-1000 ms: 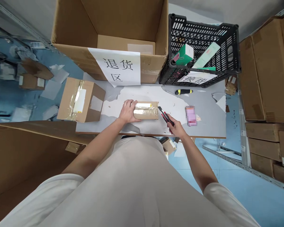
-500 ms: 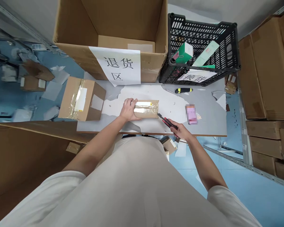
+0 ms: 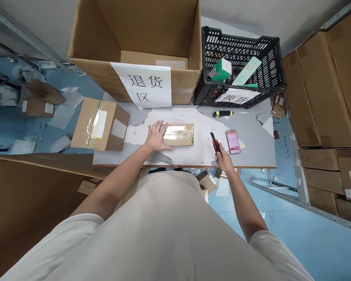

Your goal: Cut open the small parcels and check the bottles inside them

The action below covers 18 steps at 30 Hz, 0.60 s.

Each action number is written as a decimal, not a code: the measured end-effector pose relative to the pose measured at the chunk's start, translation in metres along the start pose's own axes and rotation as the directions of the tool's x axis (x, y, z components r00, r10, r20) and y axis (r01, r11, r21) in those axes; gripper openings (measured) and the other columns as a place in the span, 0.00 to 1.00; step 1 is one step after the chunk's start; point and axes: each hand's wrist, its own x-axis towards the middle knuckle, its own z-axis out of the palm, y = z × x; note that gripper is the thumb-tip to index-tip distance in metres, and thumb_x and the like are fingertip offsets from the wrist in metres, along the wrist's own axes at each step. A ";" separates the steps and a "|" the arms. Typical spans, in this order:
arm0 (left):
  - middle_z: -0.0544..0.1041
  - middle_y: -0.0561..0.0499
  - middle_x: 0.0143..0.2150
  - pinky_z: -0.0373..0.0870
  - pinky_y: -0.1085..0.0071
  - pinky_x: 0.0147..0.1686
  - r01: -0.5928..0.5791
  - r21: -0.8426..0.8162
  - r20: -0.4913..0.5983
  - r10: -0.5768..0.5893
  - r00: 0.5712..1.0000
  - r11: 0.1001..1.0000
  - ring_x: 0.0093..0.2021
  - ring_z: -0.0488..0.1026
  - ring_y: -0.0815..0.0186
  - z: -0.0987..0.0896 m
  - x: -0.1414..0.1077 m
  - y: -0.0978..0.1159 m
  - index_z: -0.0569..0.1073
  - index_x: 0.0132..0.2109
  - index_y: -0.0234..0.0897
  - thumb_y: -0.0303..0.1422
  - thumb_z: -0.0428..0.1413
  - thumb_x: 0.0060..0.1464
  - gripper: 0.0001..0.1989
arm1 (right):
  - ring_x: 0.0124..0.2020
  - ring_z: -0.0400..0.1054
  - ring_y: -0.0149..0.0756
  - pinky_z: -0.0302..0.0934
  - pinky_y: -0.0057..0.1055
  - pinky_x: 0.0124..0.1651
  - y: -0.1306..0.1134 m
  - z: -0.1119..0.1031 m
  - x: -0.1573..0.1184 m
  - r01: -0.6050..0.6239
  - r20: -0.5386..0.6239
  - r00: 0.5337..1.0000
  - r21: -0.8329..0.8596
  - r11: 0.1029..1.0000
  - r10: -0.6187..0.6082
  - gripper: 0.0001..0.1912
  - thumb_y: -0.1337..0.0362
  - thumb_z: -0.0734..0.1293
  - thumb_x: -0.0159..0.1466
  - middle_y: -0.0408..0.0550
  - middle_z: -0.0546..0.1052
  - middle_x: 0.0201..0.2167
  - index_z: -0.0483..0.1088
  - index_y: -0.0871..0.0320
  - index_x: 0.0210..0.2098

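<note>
A small taped cardboard box (image 3: 179,135) lies flat on the white-topped table (image 3: 193,158). My left hand (image 3: 157,136) rests against its left end, thumb and fingers spread. In my right hand (image 3: 224,159) is a red and black utility knife (image 3: 215,143), its tip pointing up and to the left, apart from the box. Just right of that hand lies a pink phone-like object (image 3: 233,142), partly blurred. Behind it on the table is a black and yellow cutter (image 3: 223,113).
At the back stand a large open cardboard box (image 3: 84,70) with a paper sign and a black plastic crate (image 3: 242,102) holding green boxes. A taped carton (image 3: 84,125) sits at the table's left end. Stacked cartons (image 3: 321,160) stand on the right.
My right hand has drawn the utility knife away from the small box's right end, and its tip now points more upward. My left hand's fingers have spread. The view has shifted slightly.
</note>
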 end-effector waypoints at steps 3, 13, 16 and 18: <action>0.52 0.30 0.68 0.35 0.35 0.60 -0.003 0.069 -0.019 0.004 1.000 0.998 0.67 0.45 0.35 -0.004 -0.009 0.007 0.55 0.66 0.35 0.58 0.61 0.37 0.55 | 0.36 0.69 0.43 0.64 0.41 0.43 0.000 0.038 0.020 -0.058 -0.109 0.994 -0.302 0.952 0.026 0.33 0.65 0.51 0.66 0.60 0.71 0.46 0.40 0.58 0.70; 0.69 0.36 0.57 0.54 0.49 0.62 -0.120 0.050 -0.088 0.124 0.988 0.992 0.60 0.63 0.51 0.028 -0.057 0.024 0.67 0.59 0.35 0.31 0.46 0.60 0.21 | 0.49 0.61 0.50 0.61 0.47 0.47 -0.009 0.092 0.042 0.002 -0.280 0.949 -0.454 0.891 -0.145 0.32 0.63 0.58 0.64 0.63 0.65 0.49 0.52 0.57 0.67; 0.72 0.37 0.54 0.57 0.50 0.60 -0.123 0.038 -0.097 0.126 0.987 0.992 0.58 0.65 0.53 0.037 -0.056 0.022 0.68 0.58 0.35 0.24 0.43 0.58 0.22 | 0.59 0.55 0.52 0.56 0.49 0.55 -0.053 0.063 0.060 0.178 -0.270 0.907 -0.454 0.873 -0.324 0.32 0.57 0.55 0.67 0.66 0.60 0.58 0.50 0.63 0.67; 0.73 0.37 0.53 0.59 0.51 0.59 -0.128 0.041 -0.095 0.131 0.987 0.991 0.57 0.66 0.54 0.041 -0.055 0.020 0.70 0.57 0.34 0.22 0.43 0.57 0.23 | 0.63 0.50 0.53 0.51 0.49 0.60 -0.091 0.051 0.077 0.417 -0.093 0.850 -0.486 0.768 -0.519 0.34 0.53 0.57 0.66 0.65 0.57 0.62 0.49 0.62 0.67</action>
